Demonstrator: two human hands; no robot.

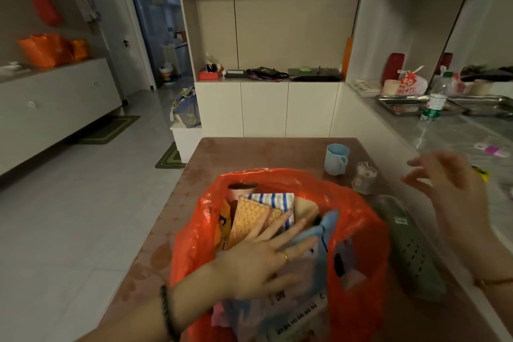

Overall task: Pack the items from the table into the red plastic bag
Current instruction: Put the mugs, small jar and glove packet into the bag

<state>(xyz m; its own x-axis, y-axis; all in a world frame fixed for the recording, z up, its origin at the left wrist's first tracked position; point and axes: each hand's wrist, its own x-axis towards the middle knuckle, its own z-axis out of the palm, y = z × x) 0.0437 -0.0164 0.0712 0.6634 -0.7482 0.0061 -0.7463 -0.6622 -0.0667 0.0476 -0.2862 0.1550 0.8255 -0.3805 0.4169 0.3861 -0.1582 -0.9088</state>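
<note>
The red plastic bag (358, 233) stands open on the brown table (266, 153). Inside it I see an orange sponge pad (249, 219), a blue-striped cloth (273, 200), a round brown-lidded container (242, 188) and a pale blue packet (313, 255). My left hand (263, 255) lies flat, fingers spread, on the things inside the bag. My right hand (449, 189) hovers open above the table's right side, holding nothing. A blue cup (336, 158), a small clear jar (364, 177) and a long green perforated case (410, 247) rest on the table to the right of the bag.
A steel counter (458, 133) runs along the right with a water bottle (436, 100), metal trays and a pink item (492, 149). White cabinets stand behind the table. Tiled floor with green mats lies to the left.
</note>
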